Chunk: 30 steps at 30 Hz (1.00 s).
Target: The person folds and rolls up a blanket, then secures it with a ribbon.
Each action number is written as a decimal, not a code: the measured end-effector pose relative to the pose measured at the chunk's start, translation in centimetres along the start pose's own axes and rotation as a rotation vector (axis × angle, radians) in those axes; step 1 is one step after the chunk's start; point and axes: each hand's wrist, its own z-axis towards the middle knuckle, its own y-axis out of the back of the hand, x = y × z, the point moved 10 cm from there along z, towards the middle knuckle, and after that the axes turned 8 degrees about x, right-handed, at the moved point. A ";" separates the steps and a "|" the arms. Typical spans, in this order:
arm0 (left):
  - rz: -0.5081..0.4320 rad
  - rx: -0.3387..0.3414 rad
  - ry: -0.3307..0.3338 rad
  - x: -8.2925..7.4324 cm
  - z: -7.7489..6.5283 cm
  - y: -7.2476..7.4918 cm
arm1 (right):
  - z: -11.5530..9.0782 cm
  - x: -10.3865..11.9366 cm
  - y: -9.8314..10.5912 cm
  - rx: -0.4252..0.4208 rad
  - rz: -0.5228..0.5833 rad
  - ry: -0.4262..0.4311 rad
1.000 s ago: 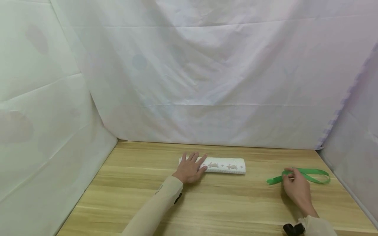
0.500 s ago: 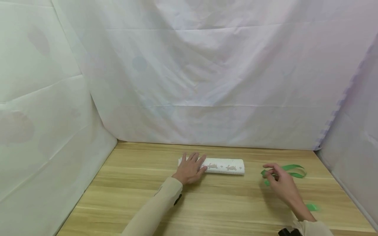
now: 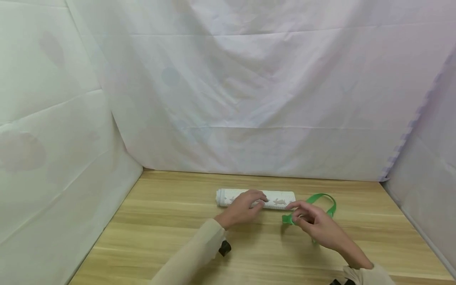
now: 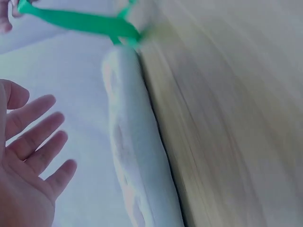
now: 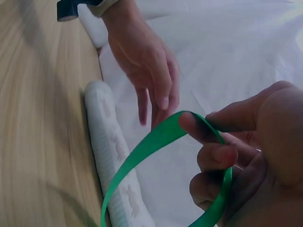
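Note:
A rolled white towel (image 3: 279, 195) printed with small brown animals lies lengthwise on the table. My left hand (image 3: 244, 208) hovers over its middle in the head view; in the left wrist view its fingers (image 4: 47, 127) are spread, holding nothing. To the right, my right hand (image 3: 322, 229) pinches a green ribbon (image 3: 334, 206) between thumb and fingers. The right wrist view shows the ribbon (image 5: 156, 139) curving in a loop around the fingers, with the towel (image 5: 111, 146) behind. The ribbon's short end hangs near the towel's right end.
The wood-grain table (image 3: 171, 237) extends around both hands. White cloth hangs at the back (image 3: 249, 99), with further cloth walls at the left (image 3: 53, 138) and right (image 3: 431, 158). Dark bands (image 3: 225, 248) sit at the sleeve cuffs.
My right hand has carried the green ribbon leftward, up to the towel's right end. My left hand, earlier flat on the towel's left part, has lifted and shifted right, uncovering that end.

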 end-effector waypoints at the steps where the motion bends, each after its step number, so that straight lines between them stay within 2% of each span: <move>1: -0.072 0.009 0.014 -0.2 -0.1 -0.2 | 0.2 0.4 -0.3 0.028 0.019 0.017; 4: -0.313 0.028 0.025 -0.9 -0.2 -0.8 | 0.5 1.4 -1.1 0.087 0.062 0.068; 8: -0.633 0.090 -0.016 -2.4 -0.1 -1.9 | 0.8 2.9 -1.7 0.136 0.122 0.147; 10: -0.765 0.142 -0.034 -3.1 -0.2 -2.6 | 0.8 3.6 -1.9 0.150 0.144 0.177; 12: -0.859 0.180 -0.034 -3.5 -0.4 -3.0 | 0.7 4.1 -2.0 0.158 0.163 0.200; 15: -0.918 0.205 -0.037 -3.8 -1.0 -3.3 | 0.6 4.4 -1.9 0.162 0.187 0.215; 20: -0.960 0.206 -0.095 -4.1 -2.0 -2.8 | 0.2 3.9 -1.5 0.165 0.259 0.192; 25: -0.965 0.189 -0.097 -3.4 -2.9 -2.1 | -0.3 3.5 -0.9 0.187 0.324 0.215; 30: -0.942 0.160 -0.079 -2.4 -3.7 -1.1 | -1.0 3.0 0.0 0.175 0.319 0.232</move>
